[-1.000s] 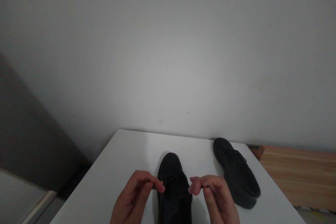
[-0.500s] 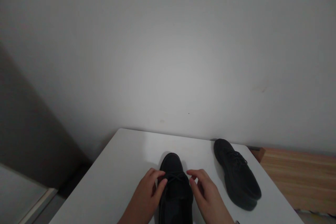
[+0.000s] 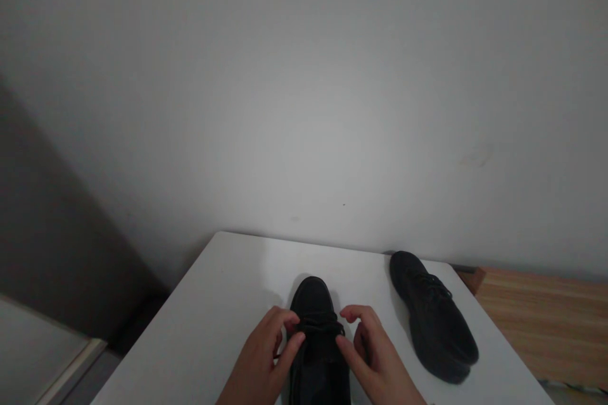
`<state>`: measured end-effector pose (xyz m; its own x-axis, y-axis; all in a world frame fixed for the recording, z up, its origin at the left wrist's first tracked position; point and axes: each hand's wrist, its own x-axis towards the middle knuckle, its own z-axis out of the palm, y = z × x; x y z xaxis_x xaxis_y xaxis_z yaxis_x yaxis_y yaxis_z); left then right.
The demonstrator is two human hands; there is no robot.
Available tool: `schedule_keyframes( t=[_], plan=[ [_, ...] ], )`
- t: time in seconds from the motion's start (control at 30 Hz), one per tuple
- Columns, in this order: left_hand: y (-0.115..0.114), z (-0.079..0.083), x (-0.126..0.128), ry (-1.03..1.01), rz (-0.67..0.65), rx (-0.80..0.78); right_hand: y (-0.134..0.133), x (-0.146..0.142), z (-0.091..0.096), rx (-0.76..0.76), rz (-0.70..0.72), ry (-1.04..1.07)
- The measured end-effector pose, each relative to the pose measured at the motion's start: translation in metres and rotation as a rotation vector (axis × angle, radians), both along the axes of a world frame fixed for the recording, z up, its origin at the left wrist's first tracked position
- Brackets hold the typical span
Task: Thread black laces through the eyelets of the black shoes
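A black lace-up shoe (image 3: 314, 304) stands on the white table (image 3: 223, 310) right in front of me, toe pointing away. My left hand (image 3: 266, 357) is at its left side, thumb and forefinger pinched at the dark laces (image 3: 319, 328). My right hand (image 3: 373, 357) mirrors it on the right side, fingers curled and pinching at the same laces. A second black shoe (image 3: 434, 316) lies to the right on the table, untouched.
A plain white wall rises just behind the table. A wooden surface (image 3: 546, 323) adjoins the table on the right. To the left the table edge drops to a dark floor and a pale ledge (image 3: 42, 354).
My hands have moved forward from near the shoe's opening onto the laces and drawn closer together. The shoes have stayed where they were.
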<state>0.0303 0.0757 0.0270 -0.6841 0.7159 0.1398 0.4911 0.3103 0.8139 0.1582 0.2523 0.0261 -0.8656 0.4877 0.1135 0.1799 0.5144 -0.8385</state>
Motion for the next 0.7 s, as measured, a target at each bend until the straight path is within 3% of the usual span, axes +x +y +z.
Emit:
schedule_keyframes(
  t=[0.2,0.37,0.53,0.7],
  plan=[
    [-0.001,0.005,0.008,0.245,-0.061,-0.287,0.006,0.014,0.010,0.399,0.128,-0.277],
    [-0.006,0.012,0.010,0.341,-0.122,-0.214,0.004,0.018,0.014,0.615,0.127,-0.286],
    [-0.015,0.005,0.013,0.270,-0.063,-0.107,-0.007,0.018,0.008,0.526,0.048,-0.187],
    [-0.013,0.003,0.018,-0.050,-0.145,0.007,-0.006,0.021,0.004,0.243,0.113,-0.161]
  ],
)
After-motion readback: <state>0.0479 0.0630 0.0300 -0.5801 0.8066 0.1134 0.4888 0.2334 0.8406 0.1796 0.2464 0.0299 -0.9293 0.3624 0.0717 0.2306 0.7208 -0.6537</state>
